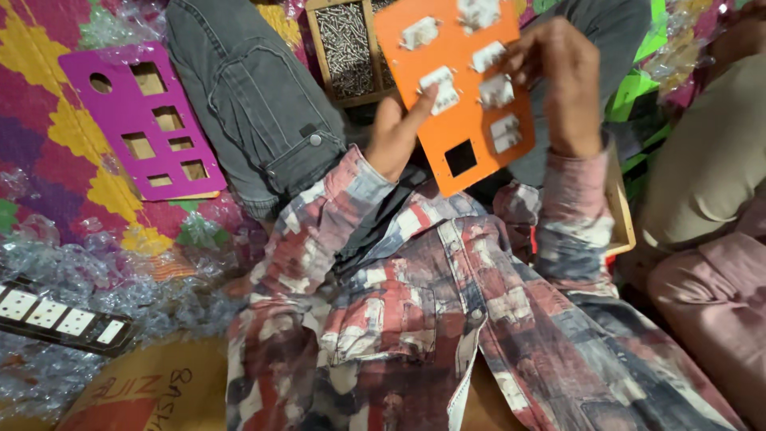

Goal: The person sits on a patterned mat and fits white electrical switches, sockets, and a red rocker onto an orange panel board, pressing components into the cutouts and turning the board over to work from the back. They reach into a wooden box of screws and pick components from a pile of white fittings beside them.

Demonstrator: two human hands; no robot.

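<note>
While both hands grip the orange panel, left hand thumb presses a white switch; right hand clamps the edge. Judged step: seating switches. One square cutout stands unfilled.

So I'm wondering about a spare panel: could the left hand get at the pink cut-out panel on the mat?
Probably yes, once freed: the pink panel lies uncovered on the mat beside the leg, but the left hand is now holding the orange panel.

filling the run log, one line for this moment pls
left hand: holds orange panel | right hand: grips its right edge | white switches: fitted | magenta panel: on mat
</note>
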